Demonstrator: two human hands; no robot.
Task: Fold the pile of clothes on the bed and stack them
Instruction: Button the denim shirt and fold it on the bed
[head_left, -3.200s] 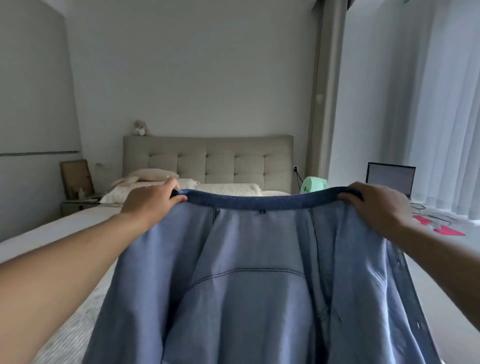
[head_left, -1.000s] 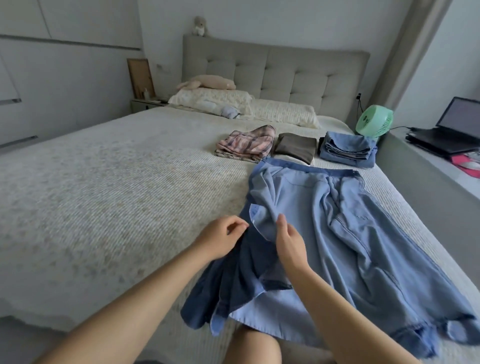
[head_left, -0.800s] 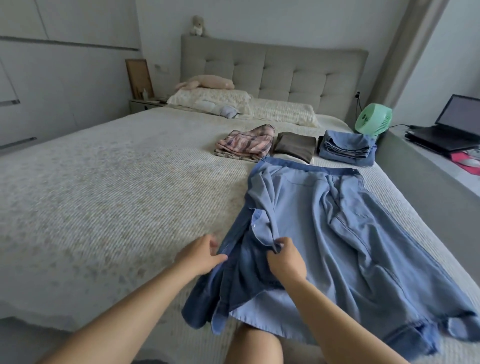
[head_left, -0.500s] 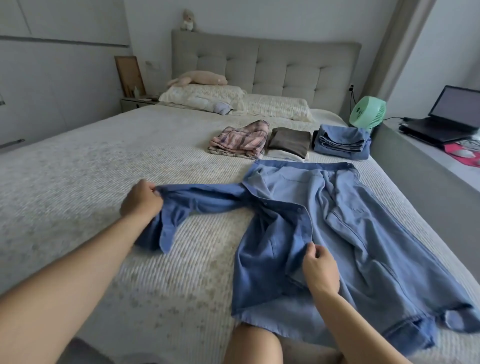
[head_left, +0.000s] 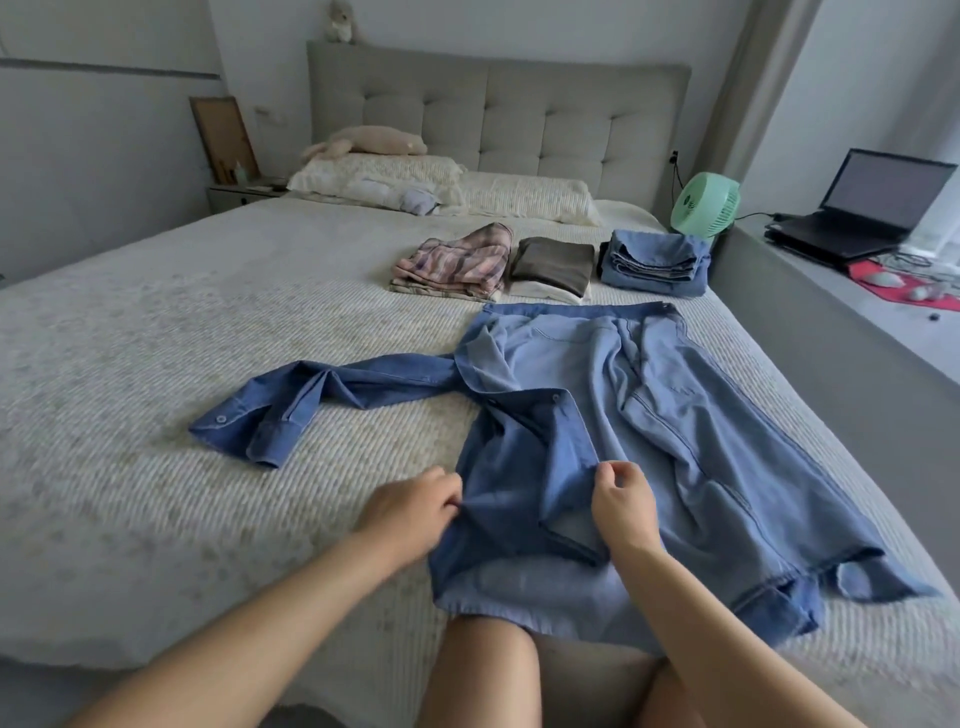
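— Shirt (head_left: 597, 426), blue denim, spread on the bed (head_left: 156, 405) near its foot edge, collar toward the headboard (head_left: 498, 109); any label or writing readable?

— None legible. Dark mark on the hub of the green fan (head_left: 705, 204), too small to read. Laptop (head_left: 878, 200) screen dim, nothing readable.

— Hands?

— Left hand (head_left: 410, 512) pinching the left side edge of the front panel, fingers curled onto cloth. Right hand (head_left: 623, 504) pinching the placket edge of that same panel, thumb and fingertips closed on it.

— Hidden or cut off?

— Hem hanging over the foot edge, partly behind two bare knees. Right sleeve bunched near the bed's right edge, cuff (head_left: 779, 605) crumpled, shape hard to follow. Left sleeve (head_left: 322, 400) stretched out flat to the left, cuff button visible. Small toy on top of the headboard cropped by the frame. Items on the red mat (head_left: 904, 283) beside the laptop blurred.

— Edges and room?

— Three folded stacks just beyond the collar: striped pink one (head_left: 457, 260), brown over white (head_left: 553, 267), blue denim (head_left: 657, 262) nearest the fan. Wide bare bedspread left of the sleeve. Grey ledge (head_left: 810, 332) running close along the bed's right side.
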